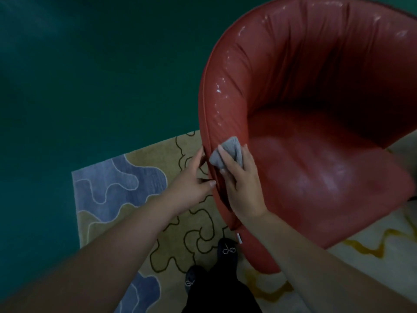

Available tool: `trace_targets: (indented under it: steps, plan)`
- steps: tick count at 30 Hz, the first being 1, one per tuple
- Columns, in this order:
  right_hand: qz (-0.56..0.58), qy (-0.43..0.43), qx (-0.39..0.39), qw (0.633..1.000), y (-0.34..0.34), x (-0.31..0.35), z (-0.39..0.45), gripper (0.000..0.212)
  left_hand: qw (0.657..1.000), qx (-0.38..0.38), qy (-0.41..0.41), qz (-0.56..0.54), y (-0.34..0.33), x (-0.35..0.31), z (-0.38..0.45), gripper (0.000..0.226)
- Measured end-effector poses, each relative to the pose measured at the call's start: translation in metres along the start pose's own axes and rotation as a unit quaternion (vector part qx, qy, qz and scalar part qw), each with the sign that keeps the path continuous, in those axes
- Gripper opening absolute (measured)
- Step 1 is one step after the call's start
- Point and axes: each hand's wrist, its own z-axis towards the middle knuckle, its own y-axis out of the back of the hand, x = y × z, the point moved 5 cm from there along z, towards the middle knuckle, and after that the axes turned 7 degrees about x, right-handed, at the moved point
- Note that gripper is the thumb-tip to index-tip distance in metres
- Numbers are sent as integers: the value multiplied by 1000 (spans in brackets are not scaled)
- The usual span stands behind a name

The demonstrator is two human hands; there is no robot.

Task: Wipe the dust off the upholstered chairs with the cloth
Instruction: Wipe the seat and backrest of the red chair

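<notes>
**Observer:** What do you have in front of you?

**Operator:** Biggest thing first: the red tub chair (316, 132) fills the right side of my view, standing on a patterned rug (140, 181) with dark green floor (90, 64) beyond it. Pale flecks run along the inner face of the curved arm and back, and the seat looks hazy. I take both for dust, though some of it may be glare.

**Observer:** And the hands?

**Operator:** My left hand (191, 184) rests on the outer face of the chair's near arm, fingers fairly straight, thumb lying by the seam. It braces the chair and holds nothing. My right hand (241, 186) has its fingers curled round the grey cloth (228, 152), which is bunched into a wad and pressed on the rim of that same arm, just beside the left hand.

**Observer:** How would you do this stroke well?

**Operator:** I judge the wad too small for the job. I'd open the cloth flatter so more of it meets the upholstery, then draw it along the rim away from me in one long pass toward the back, following the creases, not across them. The left hand should keep steadying the shell so the chair doesn't swivel or slide. After the rim, the flecked inner wall, then the seat last, so loosened dust falls onto ground not yet wiped.
</notes>
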Motion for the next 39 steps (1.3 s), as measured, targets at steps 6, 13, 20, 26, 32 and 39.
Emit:
trace_targets:
  steps: [6, 13, 20, 26, 32, 39]
  plan:
    - [20, -8, 73, 997, 9, -3, 86, 40, 999, -36, -12, -15, 6, -10, 9, 85]
    - [55, 47, 71, 995, 11, -3, 12, 54, 999, -48, -2, -20, 2, -5, 10, 97]
    - [-84, 49, 33, 995, 19, 0, 130, 37, 997, -62, -28, -37, 7, -7, 24, 92]
    - [-54, 66, 62, 994, 26, -9, 150, 37, 994, -92, -35, -49, 30, -21, 49, 94]
    - [-47, 99, 80, 991, 28, -17, 116, 38, 996, -83, -23, -30, 41, -24, 60, 101]
    - [-148, 59, 13, 987, 36, -13, 245, 36, 993, -115, -37, -10, 48, -25, 79, 99]
